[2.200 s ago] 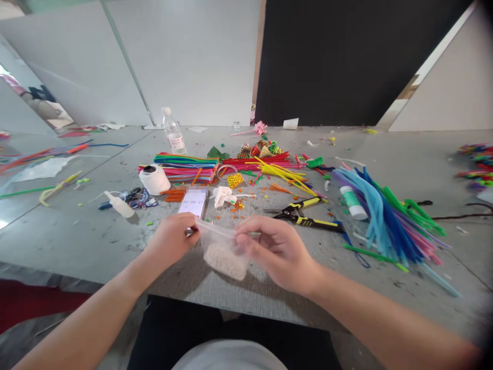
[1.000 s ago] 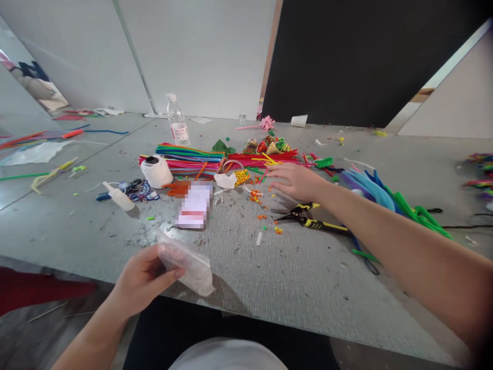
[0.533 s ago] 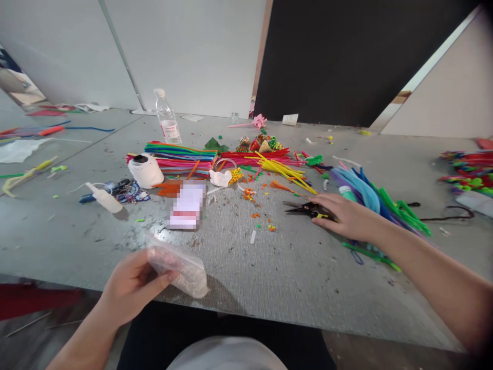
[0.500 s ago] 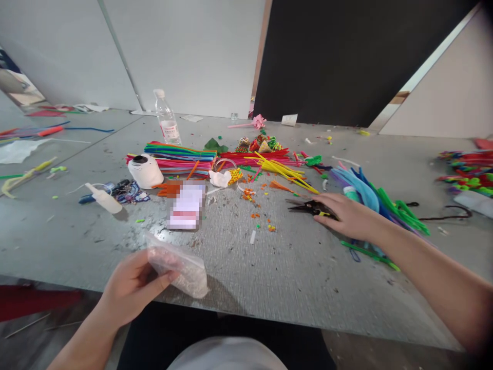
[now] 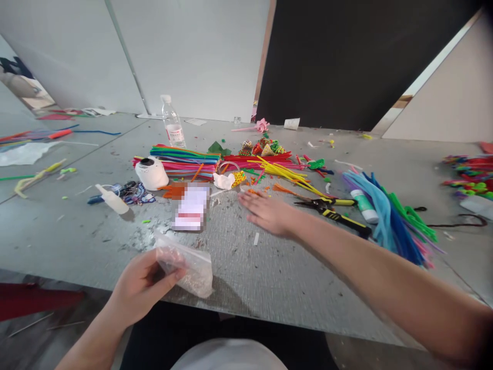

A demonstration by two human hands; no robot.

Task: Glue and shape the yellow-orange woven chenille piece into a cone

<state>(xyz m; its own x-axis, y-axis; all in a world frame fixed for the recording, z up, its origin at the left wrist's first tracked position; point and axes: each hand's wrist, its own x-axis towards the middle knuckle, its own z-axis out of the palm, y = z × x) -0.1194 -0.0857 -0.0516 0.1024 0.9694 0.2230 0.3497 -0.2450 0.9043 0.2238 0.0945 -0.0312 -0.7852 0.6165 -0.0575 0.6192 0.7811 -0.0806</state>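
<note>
A clear plastic zip bag (image 5: 196, 275) with small pale contents is pinched in my left hand (image 5: 144, 282), over the table's front edge. My right hand (image 5: 269, 211) lies low over the middle of the table, palm down with fingers stretched out. Small orange bits (image 5: 252, 181) show just beyond its fingertips, and the hand hides part of that patch. Black-and-yellow pliers (image 5: 327, 208) rest beyond my right forearm, their jaws pointing left. A phone with a blurred screen (image 5: 191, 208) lies between my two hands, farther back.
Bundles of coloured pipe cleaners (image 5: 185, 156) lie at the back, with yellow stems (image 5: 288, 172) and blue stems (image 5: 385, 216) farther right. A water bottle (image 5: 173, 126), a white thread spool (image 5: 153, 173) and a glue bottle (image 5: 113, 199) stand or lie left of centre.
My right hand has left the pliers and moved left to the table's middle, fingers now spread flat. The pliers lie farther right, handles showing. My left hand still holds the bag.
</note>
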